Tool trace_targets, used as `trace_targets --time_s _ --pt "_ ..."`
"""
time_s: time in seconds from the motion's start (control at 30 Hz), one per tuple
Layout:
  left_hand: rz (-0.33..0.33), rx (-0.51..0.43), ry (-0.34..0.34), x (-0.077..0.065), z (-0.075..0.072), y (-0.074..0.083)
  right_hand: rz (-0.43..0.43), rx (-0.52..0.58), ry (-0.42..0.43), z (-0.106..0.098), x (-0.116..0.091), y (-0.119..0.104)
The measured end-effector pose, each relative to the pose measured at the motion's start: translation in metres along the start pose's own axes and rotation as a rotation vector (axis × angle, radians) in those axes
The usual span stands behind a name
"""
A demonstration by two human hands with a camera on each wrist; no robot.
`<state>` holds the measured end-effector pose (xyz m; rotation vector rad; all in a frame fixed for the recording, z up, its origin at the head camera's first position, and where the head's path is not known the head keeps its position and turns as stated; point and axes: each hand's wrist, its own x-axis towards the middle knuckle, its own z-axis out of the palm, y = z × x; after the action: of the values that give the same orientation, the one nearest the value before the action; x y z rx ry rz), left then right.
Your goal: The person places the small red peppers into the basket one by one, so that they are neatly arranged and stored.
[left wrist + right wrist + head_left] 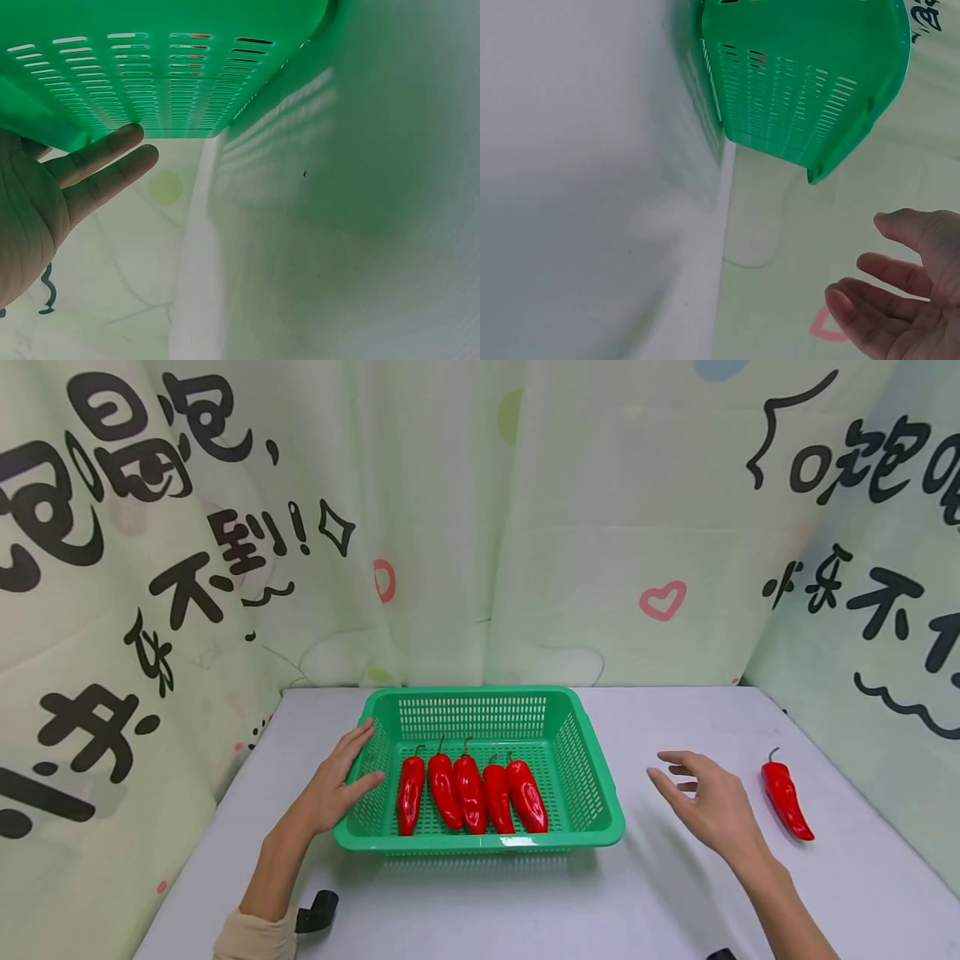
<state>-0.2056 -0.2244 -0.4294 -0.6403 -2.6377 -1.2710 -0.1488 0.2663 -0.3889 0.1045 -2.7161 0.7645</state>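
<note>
A green plastic basket (491, 842) holds several shiny red chili peppers (469, 793), lined up side by side with stems pointing to the back. My left hand (330, 789) rests at the basket's left rim, its thumb reaching over the inside. Seen in the left wrist view, two straight fingers (105, 176) lie along the basket's outer side. Apart from the basket, my right hand (712, 814) hovers over the table to its right, fingers loosely bent and holding nothing. One more red chili pepper (786, 799) lies on the table to the right of that hand.
The white table (465, 910) ends against a pale printed curtain (570, 527) at the back, with curtain on both sides too. A black wrist mount (318, 912) shows by my left sleeve (257, 935).
</note>
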Motion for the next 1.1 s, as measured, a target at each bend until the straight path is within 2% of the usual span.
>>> trace_targets --time_s 0.3,0.53,1.1 --pt "-0.006 -0.006 0.002 0.000 0.000 0.000 -0.012 -0.003 0.063 -0.002 0.000 0.015" --pt "-0.009 -0.006 0.004 -0.001 0.001 0.001 0.006 -0.008 0.060 -0.004 0.002 0.030" --pt "-0.015 -0.006 0.000 0.000 0.000 0.001 0.058 -0.017 0.114 -0.016 0.002 0.065"
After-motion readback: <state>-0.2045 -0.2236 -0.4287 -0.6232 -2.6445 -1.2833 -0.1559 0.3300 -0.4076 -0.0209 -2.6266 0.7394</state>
